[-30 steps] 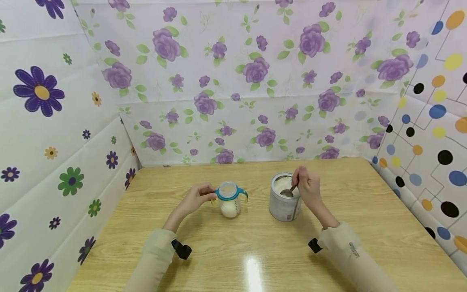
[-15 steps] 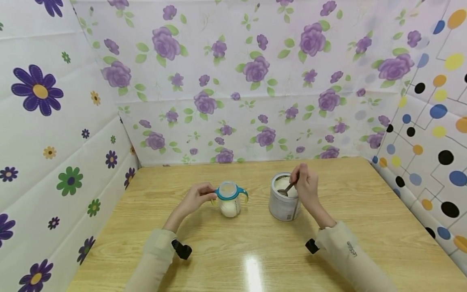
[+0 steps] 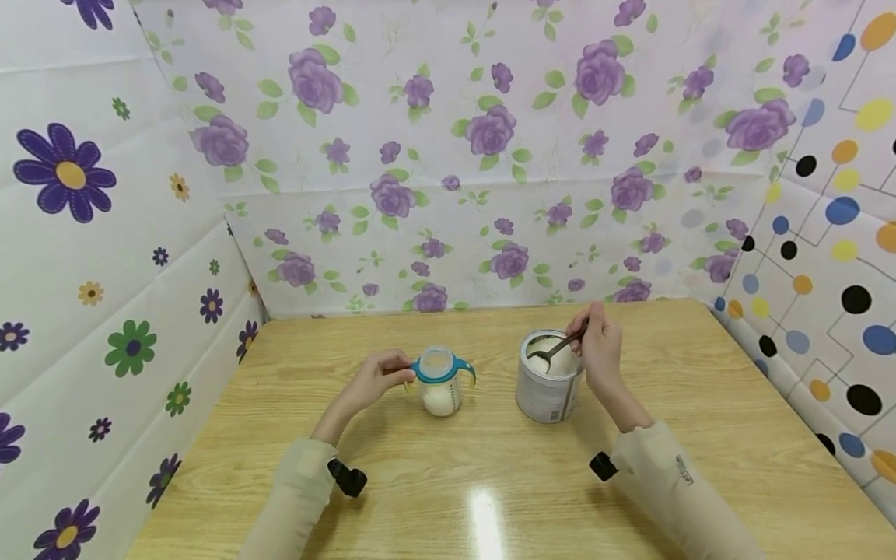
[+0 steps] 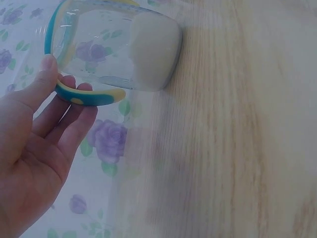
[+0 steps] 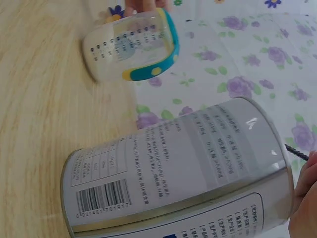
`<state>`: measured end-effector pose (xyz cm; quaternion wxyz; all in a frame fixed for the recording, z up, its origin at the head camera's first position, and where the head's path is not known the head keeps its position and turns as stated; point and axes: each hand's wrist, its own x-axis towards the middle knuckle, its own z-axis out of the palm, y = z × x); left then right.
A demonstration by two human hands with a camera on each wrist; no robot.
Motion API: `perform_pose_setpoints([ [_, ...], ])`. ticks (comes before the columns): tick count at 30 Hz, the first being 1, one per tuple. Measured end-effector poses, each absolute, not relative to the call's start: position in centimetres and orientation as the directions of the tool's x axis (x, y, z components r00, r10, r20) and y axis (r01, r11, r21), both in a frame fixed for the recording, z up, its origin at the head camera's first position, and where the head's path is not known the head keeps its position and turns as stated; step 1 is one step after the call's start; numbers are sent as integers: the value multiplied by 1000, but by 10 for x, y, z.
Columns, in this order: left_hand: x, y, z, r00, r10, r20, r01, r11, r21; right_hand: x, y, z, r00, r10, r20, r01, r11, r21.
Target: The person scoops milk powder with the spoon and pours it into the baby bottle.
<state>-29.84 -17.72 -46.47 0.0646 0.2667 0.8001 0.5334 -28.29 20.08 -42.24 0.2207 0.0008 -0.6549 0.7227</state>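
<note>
A clear baby bottle (image 3: 441, 400) with a blue collar and two side handles stands on the table, with whitish contents at its bottom. My left hand (image 3: 376, 381) pinches its left handle (image 4: 91, 97) between thumb and fingers. To the right stands an open silver-white tin (image 3: 547, 401) of pale powder. At the tin's right rim, my right hand (image 3: 602, 356) grips a dark metal spoon (image 3: 562, 344) by its handle. The spoon slants down to the left, its bowl inside the tin's mouth near the powder. In the right wrist view, the tin (image 5: 173, 168) mostly hides the spoon.
The wooden table (image 3: 420, 490) carries a bright reflection near its front. Patterned cloth walls surround it: purple roses on the back wall (image 3: 420, 179), daisies on the left, coloured dots on the right. Small black cameras (image 3: 347, 477) sit on both wrists.
My right hand has shifted slightly right and up, and the spoon in it lies at a shallower slant, its bowl further left in the tin. My left hand and the bottle stay put.
</note>
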Motion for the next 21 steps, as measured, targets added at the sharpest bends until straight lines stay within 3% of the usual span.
perform_pose_setpoints([
  [10, -298, -177, -465, -845, 499, 192, 367, 280, 887, -277, 212, -411, -949, 290, 126, -182, -176, -967],
  [21, -298, -176, -466, -845, 497, 198, 368, 271, 890, -275, 225, -405, -966, 257, -34, -78, -412, -908],
])
